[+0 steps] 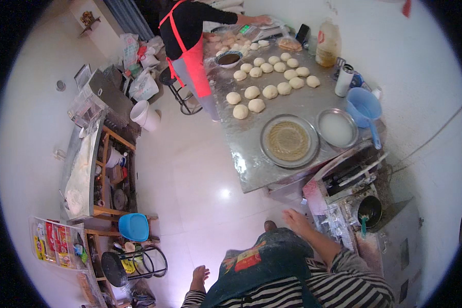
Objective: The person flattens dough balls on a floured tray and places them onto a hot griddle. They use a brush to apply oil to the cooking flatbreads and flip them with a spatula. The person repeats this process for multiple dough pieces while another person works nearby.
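Both my hands are empty and away from the table. My left hand (201, 273) hangs low beside my dark green apron (264, 262), its fingers loosely apart. My right hand (296, 220) is raised in front of the apron, fingers stretched out, near the table's front corner and the cluttered stand. On the metal table (246, 164), the closest things are a round metal tray (313, 153) with a tan, grainy layer inside and a metal bowl (338, 128) of whitish contents. Beyond them sit several rounded dough balls (270, 92).
A co-worker in a red apron (194, 64) reaches over the table's far end, near a bowl of dark filling (228, 59). A blue dipper (363, 105) stands at the right edge. Shelves, a black stool (115, 269), a blue bin (134, 227) and a white bucket (145, 116) line the left.
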The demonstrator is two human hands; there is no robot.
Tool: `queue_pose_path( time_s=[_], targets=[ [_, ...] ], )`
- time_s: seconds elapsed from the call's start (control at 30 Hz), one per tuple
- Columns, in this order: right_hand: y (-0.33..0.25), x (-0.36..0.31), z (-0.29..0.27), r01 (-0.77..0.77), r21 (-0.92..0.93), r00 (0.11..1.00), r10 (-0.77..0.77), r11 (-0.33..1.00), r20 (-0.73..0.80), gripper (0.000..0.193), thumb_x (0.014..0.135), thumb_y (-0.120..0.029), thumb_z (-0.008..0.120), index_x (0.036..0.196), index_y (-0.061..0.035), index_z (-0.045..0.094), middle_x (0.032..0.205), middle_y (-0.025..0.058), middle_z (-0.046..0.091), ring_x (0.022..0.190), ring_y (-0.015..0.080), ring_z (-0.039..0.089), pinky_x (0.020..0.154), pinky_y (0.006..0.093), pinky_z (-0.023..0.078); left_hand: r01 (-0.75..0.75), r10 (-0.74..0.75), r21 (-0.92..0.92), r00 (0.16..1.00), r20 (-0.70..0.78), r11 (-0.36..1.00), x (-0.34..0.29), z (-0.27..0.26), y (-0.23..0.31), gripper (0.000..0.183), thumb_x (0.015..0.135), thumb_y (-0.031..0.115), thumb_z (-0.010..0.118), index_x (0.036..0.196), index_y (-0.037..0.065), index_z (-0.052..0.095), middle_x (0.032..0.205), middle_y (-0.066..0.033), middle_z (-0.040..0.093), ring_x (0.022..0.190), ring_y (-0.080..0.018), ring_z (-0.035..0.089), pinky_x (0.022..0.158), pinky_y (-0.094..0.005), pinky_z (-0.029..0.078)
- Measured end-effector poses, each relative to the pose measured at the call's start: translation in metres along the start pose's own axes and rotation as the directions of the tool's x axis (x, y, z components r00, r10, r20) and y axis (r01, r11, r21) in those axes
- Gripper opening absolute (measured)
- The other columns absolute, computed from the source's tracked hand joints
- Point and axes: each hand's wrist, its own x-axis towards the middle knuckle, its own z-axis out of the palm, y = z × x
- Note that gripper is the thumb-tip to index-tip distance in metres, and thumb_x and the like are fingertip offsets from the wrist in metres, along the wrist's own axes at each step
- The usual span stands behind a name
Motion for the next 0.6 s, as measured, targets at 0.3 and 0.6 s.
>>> queue_pose_path(
  time_s=[0.3,0.6],
  targets=[
    [-0.178,0.216,0.003,0.290,-0.141,0.952,-0.300,0.946,-0.054,0.033,0.087,-0.021,0.049,0.116,-0.0050,0.049,0.103,0.0217,0.059,0.093,0.0360,0.057,0.081,0.0411,0.045,0.004,0.018,-0.174,0.992,0.125,0.985,0.102,0.001,0.048,0.031,0.085,0.034,0.055,0.106,0.010,0.053,0.088,-0.0064,0.062,0.073,-0.0185,0.059,0.059,-0.0314,0.047],
    [-0.195,0.326,-0.016,0.083,-0.182,0.754,-0.182,0.980,-0.631,0.050,0.085,-0.024,0.053,0.128,-0.0063,0.038,0.121,0.0222,0.048,0.113,0.0371,0.045,0.095,0.0419,0.036,-0.055,0.094,-0.099,0.886,0.454,0.994,0.265,-0.128,0.238,0.017,0.088,0.030,0.048,0.083,0.013,0.050,0.071,-0.0045,0.056,0.061,-0.0176,0.055,0.044,-0.0250,0.041]
  ],
)
